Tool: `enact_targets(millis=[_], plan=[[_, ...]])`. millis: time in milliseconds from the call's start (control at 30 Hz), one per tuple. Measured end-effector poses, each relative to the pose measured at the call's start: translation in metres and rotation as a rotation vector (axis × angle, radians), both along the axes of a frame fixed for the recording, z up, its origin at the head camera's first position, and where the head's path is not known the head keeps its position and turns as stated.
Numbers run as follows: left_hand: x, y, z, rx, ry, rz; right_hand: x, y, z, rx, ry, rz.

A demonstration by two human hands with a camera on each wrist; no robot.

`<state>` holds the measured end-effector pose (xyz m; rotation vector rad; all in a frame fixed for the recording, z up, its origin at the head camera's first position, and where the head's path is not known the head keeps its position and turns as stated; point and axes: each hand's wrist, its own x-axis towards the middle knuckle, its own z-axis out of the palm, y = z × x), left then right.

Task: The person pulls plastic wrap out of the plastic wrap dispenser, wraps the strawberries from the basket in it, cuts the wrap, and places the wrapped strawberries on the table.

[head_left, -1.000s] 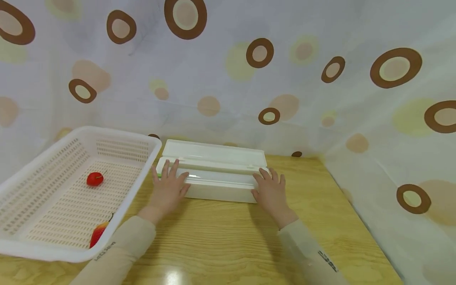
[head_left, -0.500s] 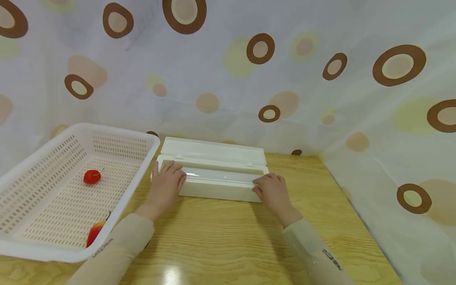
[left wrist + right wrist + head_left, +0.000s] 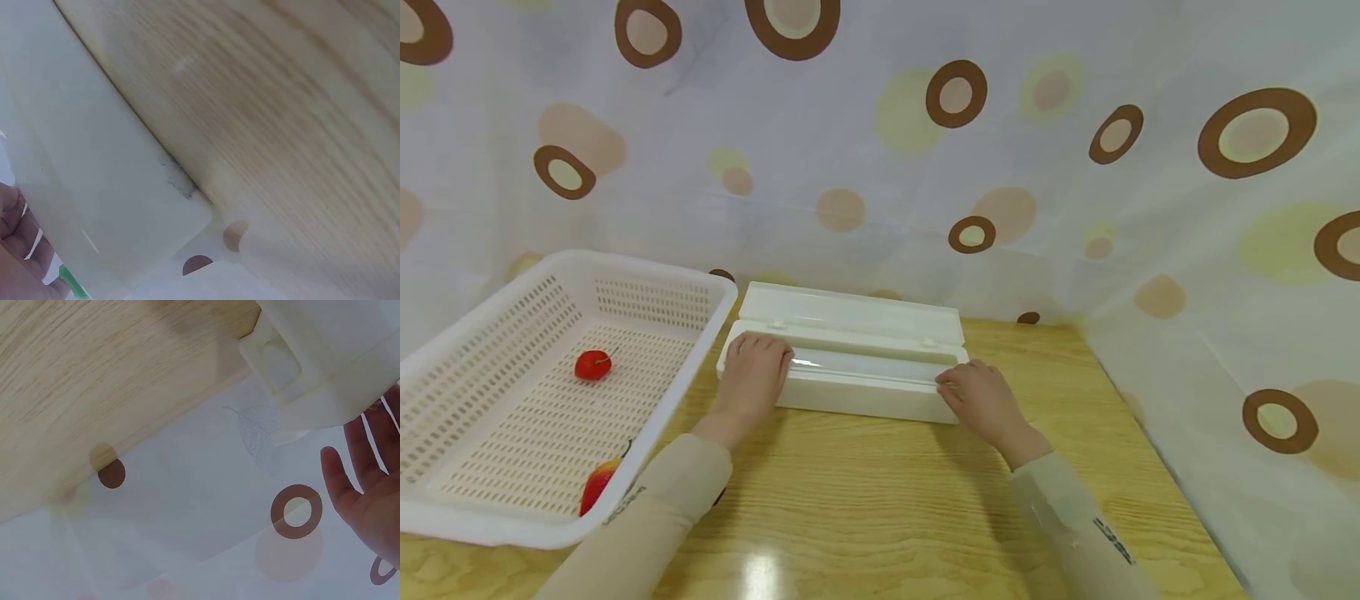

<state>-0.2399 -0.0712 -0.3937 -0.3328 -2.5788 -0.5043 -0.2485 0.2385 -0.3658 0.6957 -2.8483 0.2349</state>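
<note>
A long white plastic-wrap dispenser (image 3: 865,400) lies across the table near the wall, its lid (image 3: 850,315) raised at the back. Inside is a shiny roll of plastic wrap (image 3: 865,363). Over the left end of the front edge, my left hand (image 3: 751,375) has its fingers bent down at the wrap; its thumb is hidden. My right hand (image 3: 988,404) pinches at the same edge on the right end, thumb below the fingers. A green piece (image 3: 74,282) shows beside the left fingers in the left wrist view.
On the left stands a white slotted basket (image 3: 700,333) holding a red cherry-like fruit (image 3: 592,365) and a red-yellow fruit (image 3: 598,486) with a stem. Behind the wooden table (image 3: 850,508) hangs a dotted cloth wall (image 3: 850,150), which continues along the right side.
Both hands have gone from spread fingers on the dispenser to bent fingers at its front edge, pinching there. The head view has shifted slightly. The dispenser and fruits stay put.
</note>
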Motion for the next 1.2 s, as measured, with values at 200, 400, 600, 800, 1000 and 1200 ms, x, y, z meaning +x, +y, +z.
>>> enact_targets(millis=[200, 400, 600, 800, 1000, 1200], plan=[[-0.003, 0.003, 0.004, 0.003, -0.058, 0.024, -0.004, -0.001, -0.002, -0.041, 0.034, 0.024], [-0.007, 0.004, 0.011, -0.005, -0.052, 0.043, -0.009, 0.002, -0.003, -0.081, -0.016, 0.023], [-0.013, 0.004, 0.014, -0.024, -0.067, 0.057, -0.011, 0.003, -0.003, -0.108, -0.041, 0.018], [-0.017, 0.005, 0.017, -0.022, -0.12, 0.038, -0.018, 0.001, 0.001, -0.091, -0.008, 0.037], [-0.021, 0.005, 0.024, -0.003, -0.193, 0.029, -0.029, -0.001, 0.005, -0.123, -0.057, 0.001], [-0.019, 0.004, 0.034, -0.039, -0.31, 0.0, -0.037, -0.004, 0.009, -0.155, -0.104, -0.035]])
